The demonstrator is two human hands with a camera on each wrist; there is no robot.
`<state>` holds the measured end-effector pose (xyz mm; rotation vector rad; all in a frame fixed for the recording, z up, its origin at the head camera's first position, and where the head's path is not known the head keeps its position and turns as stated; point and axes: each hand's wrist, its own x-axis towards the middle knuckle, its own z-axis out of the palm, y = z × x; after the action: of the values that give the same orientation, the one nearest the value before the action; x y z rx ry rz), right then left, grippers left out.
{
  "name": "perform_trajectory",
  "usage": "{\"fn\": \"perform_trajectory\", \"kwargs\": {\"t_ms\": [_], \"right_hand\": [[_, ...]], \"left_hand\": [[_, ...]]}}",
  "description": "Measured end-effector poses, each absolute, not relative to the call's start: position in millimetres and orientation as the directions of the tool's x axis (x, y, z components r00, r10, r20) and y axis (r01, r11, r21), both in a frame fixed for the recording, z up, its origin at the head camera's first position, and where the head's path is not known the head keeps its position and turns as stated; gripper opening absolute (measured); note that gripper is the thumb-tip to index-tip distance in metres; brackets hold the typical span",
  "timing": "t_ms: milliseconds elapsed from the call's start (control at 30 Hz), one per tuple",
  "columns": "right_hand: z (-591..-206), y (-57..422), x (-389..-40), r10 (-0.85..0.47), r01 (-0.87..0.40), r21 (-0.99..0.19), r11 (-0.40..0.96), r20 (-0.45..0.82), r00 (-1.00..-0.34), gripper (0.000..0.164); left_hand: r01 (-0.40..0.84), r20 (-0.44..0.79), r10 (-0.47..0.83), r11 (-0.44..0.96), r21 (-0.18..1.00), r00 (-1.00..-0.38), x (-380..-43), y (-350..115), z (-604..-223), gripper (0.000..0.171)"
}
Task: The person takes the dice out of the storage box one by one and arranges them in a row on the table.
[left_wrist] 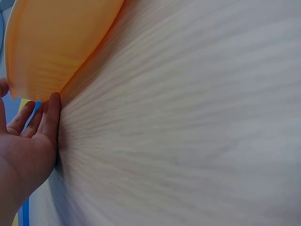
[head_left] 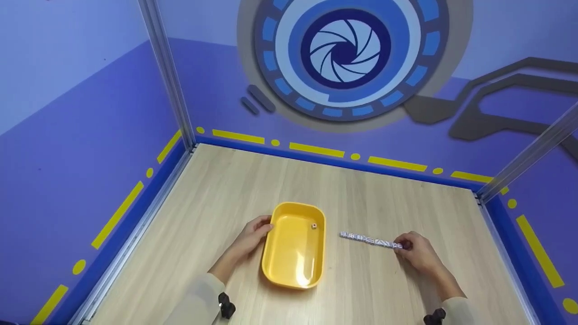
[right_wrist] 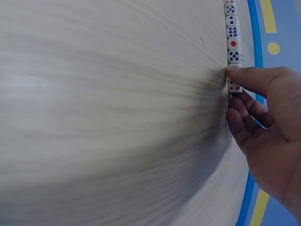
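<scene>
A yellow rectangular tray (head_left: pixel 293 280) with rounded corners lies in front of the person, a single white die (head_left: pixel 314 226) inside near its far right corner. My left hand (head_left: pixel 249 234) holds the tray's left side, thumb at the rim; in the left wrist view the fingers (left_wrist: pixel 54 110) reach along the outer wall. To the right of the tray, white dice with red and blue pips form a straight row (head_left: pixel 365 239). At the row's right end, my right hand (head_left: pixel 420 253) pinches the end dice (right_wrist: pixel 235 85) between thumb and fingers.
The pale wood tabletop (head_left: pixel 226 189) stretches behind and around the tray. Purple-blue walls (head_left: pixel 203 90) with yellow dashes enclose it, with metal rails (head_left: pixel 169 76) at the corners. Black wrist mounts (head_left: pixel 226 306) sit by both sleeves.
</scene>
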<state>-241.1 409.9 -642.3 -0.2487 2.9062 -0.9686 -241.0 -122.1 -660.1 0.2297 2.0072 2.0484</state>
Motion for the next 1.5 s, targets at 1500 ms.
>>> {"fn": "perform_trajectory", "kwargs": {"t_ms": [1500], "right_hand": [[-593.6,139.2,-276.6,-0.384,-0.286,-0.857,0.428,0.114,-0.916,0.033]], "left_hand": [[-0.077,-0.077,0.27,0.009,0.997,-0.96,-242.1,-120.0,-660.9,0.045]]}}
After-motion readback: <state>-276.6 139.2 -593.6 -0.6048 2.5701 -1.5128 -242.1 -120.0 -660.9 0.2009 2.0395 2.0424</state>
